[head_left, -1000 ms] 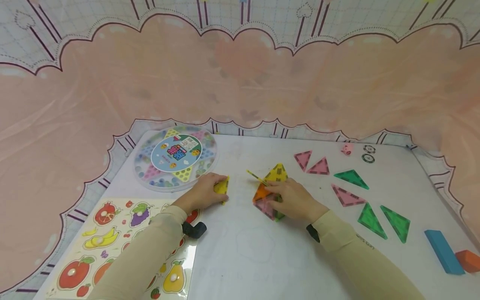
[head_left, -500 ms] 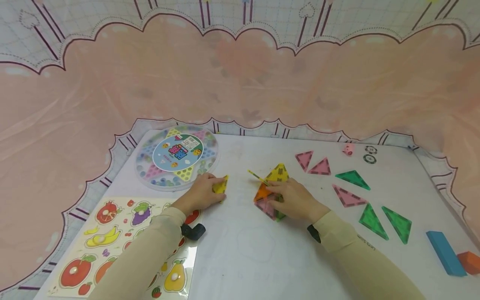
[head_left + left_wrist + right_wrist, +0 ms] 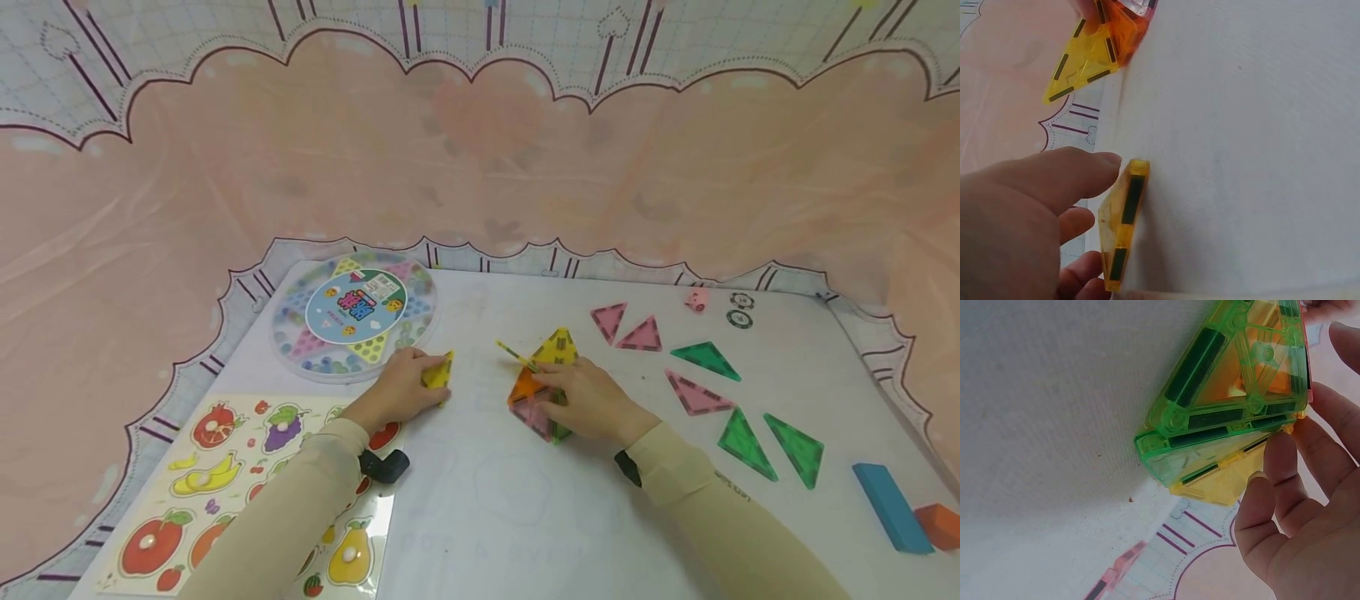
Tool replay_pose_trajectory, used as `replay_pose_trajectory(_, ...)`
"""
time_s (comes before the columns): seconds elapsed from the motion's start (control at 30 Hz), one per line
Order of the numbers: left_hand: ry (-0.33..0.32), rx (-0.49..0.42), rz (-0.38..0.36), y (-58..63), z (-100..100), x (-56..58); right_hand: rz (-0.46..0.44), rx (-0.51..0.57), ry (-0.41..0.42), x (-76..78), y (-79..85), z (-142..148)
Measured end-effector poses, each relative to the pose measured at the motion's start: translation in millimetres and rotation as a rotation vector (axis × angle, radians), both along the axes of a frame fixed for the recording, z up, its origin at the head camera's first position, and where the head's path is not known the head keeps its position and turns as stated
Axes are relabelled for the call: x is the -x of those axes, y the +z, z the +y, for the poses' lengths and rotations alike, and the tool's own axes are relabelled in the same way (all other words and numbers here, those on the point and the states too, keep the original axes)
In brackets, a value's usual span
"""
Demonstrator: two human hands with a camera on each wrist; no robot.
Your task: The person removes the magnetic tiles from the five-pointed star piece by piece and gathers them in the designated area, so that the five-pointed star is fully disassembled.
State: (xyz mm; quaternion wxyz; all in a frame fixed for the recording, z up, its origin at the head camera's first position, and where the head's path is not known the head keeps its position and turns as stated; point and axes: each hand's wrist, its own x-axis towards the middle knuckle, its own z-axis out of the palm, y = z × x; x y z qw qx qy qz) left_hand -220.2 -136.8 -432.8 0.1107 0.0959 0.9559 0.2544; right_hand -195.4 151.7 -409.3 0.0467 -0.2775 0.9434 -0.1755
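Observation:
In the head view my left hand [image 3: 399, 390] pinches a yellow triangular magnetic tile [image 3: 437, 373] between thumb and fingers. The left wrist view shows this tile [image 3: 1124, 219] upright on a long edge, close to the white surface. To the right, my right hand [image 3: 592, 398] grips a small built shape of magnetic tiles, with yellow [image 3: 558, 346], orange [image 3: 523, 385] and pink [image 3: 531, 415] faces. A yellow tile [image 3: 514, 354] sticks out leftward from it. Green tiles [image 3: 1235, 375] form its near side in the right wrist view, fingertips against the yellow part. My palm covers some of the shape.
Loose pink tiles [image 3: 697, 393] and green tiles [image 3: 746, 443] lie right of the shape. A blue block [image 3: 891, 508] and an orange block [image 3: 937, 525] sit at the right edge. A fruit puzzle board [image 3: 247, 446] and a round board-game case [image 3: 354, 312] occupy the left.
My left hand has drifted slightly left with the yellow tile, away from the built shape. The right hand and the shape stay put.

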Motion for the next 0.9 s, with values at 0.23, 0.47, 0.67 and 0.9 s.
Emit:
replay_pose_trajectory(0.23, -0.057, -0.076, 0.085, 12.0, 7, 1.6, 0.002, 0.0, 0.0, 0.3, -1.4, 1)
replay_pose_trajectory(0.47, -0.119, -0.173, 0.11, 24.1, 25, 6.6, 0.01, -0.009, -0.002, 1.4, -2.8, 1)
replay_pose_trajectory(0.67, -0.135, -0.251, 0.064, 25.6, 49, 17.2, 0.012, 0.0, -0.007, 1.2, -3.1, 1)
replay_pose_trajectory(0.9, -0.121, -0.321, -0.03, 21.6, 71, 26.1, 0.011, -0.001, -0.006, 1.4, -3.0, 1)
